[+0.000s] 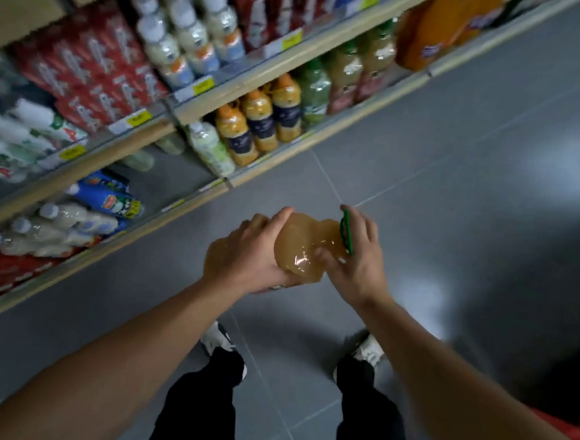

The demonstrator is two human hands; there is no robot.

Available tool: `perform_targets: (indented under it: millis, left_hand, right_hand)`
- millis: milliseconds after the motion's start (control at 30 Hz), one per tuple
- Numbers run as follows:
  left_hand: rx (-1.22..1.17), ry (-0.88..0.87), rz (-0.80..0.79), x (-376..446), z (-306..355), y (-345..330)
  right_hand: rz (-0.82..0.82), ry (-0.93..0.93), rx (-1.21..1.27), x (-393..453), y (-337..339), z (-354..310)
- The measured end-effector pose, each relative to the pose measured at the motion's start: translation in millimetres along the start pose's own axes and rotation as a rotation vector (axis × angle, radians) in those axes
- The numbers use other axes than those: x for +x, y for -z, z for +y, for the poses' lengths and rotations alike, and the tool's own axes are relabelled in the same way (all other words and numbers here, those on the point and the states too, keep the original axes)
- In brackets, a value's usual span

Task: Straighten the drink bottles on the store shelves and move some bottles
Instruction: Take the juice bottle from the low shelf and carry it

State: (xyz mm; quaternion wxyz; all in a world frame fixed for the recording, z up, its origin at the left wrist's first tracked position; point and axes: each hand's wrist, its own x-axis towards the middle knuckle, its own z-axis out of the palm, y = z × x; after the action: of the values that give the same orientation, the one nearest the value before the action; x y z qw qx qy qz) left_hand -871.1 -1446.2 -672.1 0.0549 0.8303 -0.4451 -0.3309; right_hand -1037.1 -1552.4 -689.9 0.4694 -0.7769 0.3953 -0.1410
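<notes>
Bottle (300,244) at frame centre, sideways above floor (457,163); left hand (245,254) grips body, right hand (358,259) grips green-capped neck; smooth plastic may slip; dropping risks rupture.

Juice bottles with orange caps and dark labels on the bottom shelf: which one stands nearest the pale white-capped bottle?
The leftmost orange-capped juice bottle; it stands right beside the pale white-capped bottle, while the other two stand farther right.
</notes>
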Motion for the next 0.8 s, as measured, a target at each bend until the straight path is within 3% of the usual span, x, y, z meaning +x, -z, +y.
perform_targets:
  millis: [233,400,567,800]
  left_hand:
    - [-0.05,-0.069,0.004,-1.7,191.1,2.2]
    - [-0.051,-0.155,0.04,36.3,289.8,11.0]
    - [-0.052,-0.248,0.079,104.4,357.6,30.0]
    - [-0.079,-0.248,0.109,235.0,429.1,62.8]
  right_hand:
    - [0.105,-0.033,0.033,-30.6,188.6,23.1]
    - [0.187,-0.023,0.002,-9.5,290.2,37.7]
    - [0.213,-0.048,-0.051,50.0,362.7,51.4]
    - [0.193,-0.035,-0.087,180.3,444.9,79.9]
